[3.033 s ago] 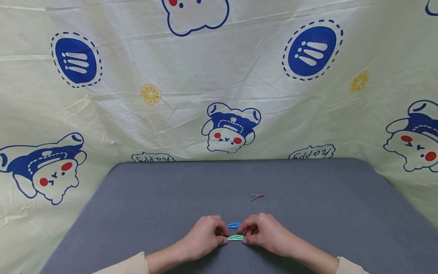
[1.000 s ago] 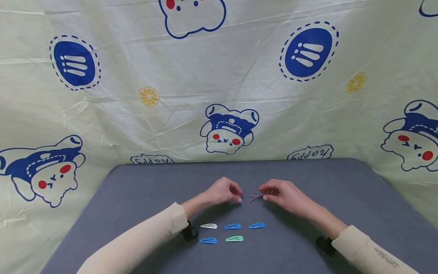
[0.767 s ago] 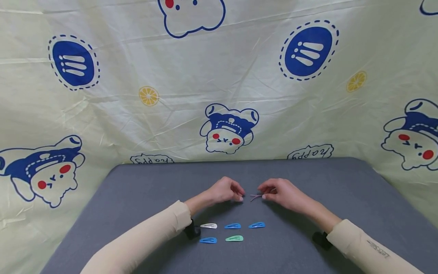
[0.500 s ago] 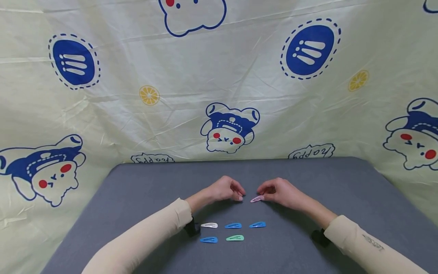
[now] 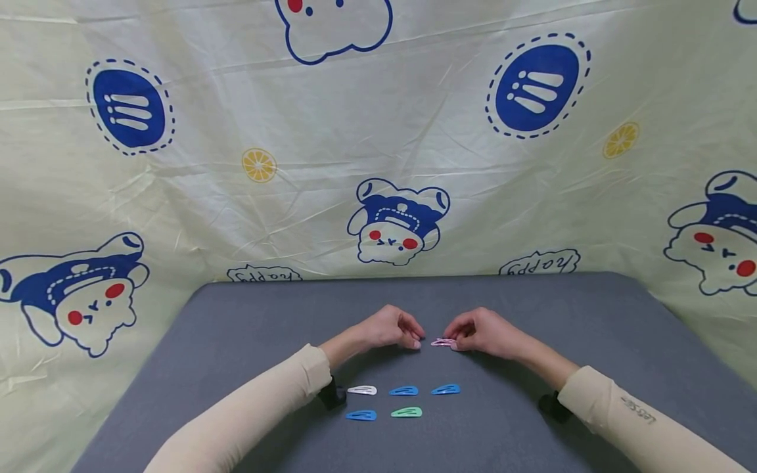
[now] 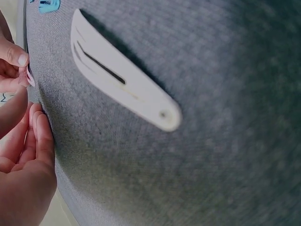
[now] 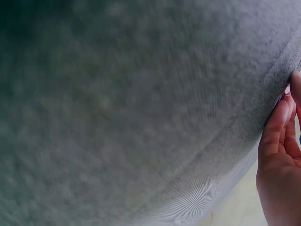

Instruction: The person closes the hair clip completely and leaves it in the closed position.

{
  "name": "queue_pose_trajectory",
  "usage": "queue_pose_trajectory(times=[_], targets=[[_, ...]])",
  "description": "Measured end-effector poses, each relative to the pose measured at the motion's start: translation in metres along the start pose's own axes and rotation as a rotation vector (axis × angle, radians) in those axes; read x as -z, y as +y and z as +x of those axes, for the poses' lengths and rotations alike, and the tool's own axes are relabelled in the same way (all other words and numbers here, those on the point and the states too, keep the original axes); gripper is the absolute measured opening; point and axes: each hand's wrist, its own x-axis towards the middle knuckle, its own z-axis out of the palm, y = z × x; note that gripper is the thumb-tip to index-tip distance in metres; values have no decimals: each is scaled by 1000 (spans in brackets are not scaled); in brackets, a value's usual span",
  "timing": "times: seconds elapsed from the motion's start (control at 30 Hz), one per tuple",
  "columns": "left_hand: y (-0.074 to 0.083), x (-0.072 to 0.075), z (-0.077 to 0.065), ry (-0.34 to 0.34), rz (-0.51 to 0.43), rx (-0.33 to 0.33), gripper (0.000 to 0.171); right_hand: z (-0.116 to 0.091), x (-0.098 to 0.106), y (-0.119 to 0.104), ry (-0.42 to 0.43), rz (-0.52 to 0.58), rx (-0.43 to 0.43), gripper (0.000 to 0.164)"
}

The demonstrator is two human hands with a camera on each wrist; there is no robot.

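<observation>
A pink snap hair clip [image 5: 441,342] lies near the far part of the table, its right end pinched between my right hand's [image 5: 481,334] thumb and index finger. Just left of that clip, my left hand [image 5: 387,328] rests with loosely bent fingers and holds nothing visible. The left wrist view shows the pink clip [image 6: 30,76] at the right hand's fingertips, while a white hair clip [image 6: 117,75] fills the foreground. In the right wrist view only part of the right hand [image 7: 282,174] appears, at the right edge.
Closer to me, a row holds the white clip [image 5: 362,390] and two blue clips [image 5: 404,391]. Below it lie another blue clip [image 5: 361,415] and a green clip [image 5: 407,412]. A printed curtain [image 5: 319,217] hangs behind the grey table [image 5: 248,368].
Both hands have left the green clip and moved forward to the pink one. The right hand has taken hold of the pink clip and turned it from its edge to lie flatter.
</observation>
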Motion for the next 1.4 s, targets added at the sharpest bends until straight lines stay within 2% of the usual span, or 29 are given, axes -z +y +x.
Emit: queue_pose_trajectory(times=[0.47, 0.77, 1.13, 1.4], targets=[[0, 0, -3, 12, -4, -14, 18, 1, -2, -1, 14, -8, -6, 7], [-1, 0, -4, 15, -6, -30, 19, 0, -2, -4, 60, -66, -11, 4], [-4, 1, -5, 24, 22, -41, 19, -2, -2, -6, 89, -35, -35, 3], [-2, 2, -10, 97, 33, -62, 19, -7, -6, -14, 173, -29, -66, 4]])
